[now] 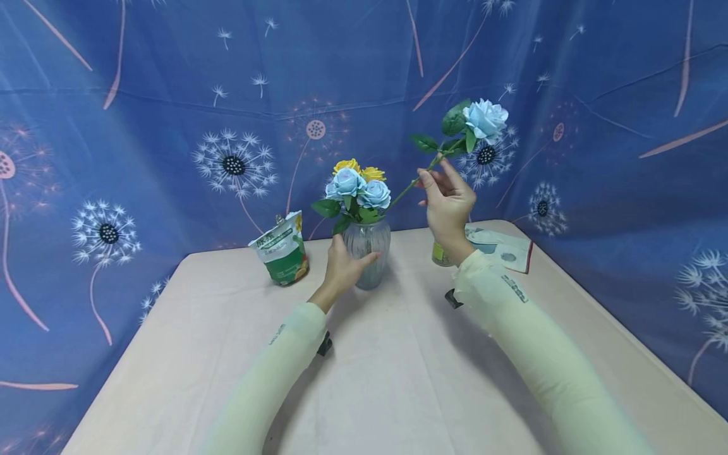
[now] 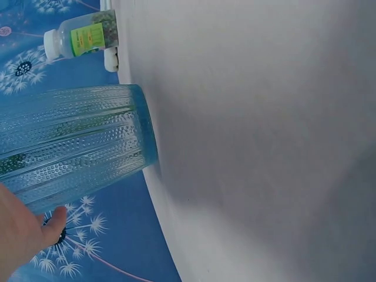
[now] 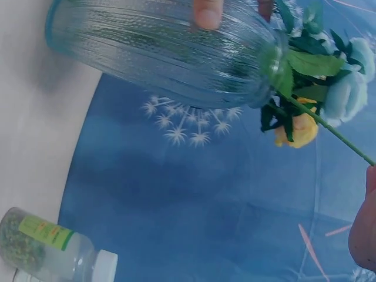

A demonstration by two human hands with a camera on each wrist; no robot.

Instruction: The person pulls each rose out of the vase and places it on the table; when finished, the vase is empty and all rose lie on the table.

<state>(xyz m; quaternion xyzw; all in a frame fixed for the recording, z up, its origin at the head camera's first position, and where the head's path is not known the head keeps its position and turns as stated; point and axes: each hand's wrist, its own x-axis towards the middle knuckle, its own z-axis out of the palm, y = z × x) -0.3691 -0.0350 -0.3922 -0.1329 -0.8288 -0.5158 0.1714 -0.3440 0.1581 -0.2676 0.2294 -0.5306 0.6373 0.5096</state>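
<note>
A ribbed clear glass vase (image 1: 371, 277) stands on the table, holding blue roses (image 1: 348, 182) and yellow roses (image 1: 372, 174). My left hand (image 1: 343, 262) grips the vase's left side, thumb across its front. To the upper right, my right hand (image 1: 450, 205) pinches the green stem of a single blue rose (image 1: 486, 119) between thumb and fingers. That stem (image 3: 332, 132) slants down to the vase mouth in the right wrist view; its lower tip is hidden among leaves. From the left wrist, the vase (image 2: 88, 141) shows its textured glass and base.
Left of the vase is a green-and-white pouch (image 1: 284, 249). A white-capped bottle (image 3: 44, 244) with a yellow-green label stands to the right, beside a flat packet or cloth (image 1: 506, 249). Blue dandelion-print fabric (image 1: 170, 158) hangs behind the table.
</note>
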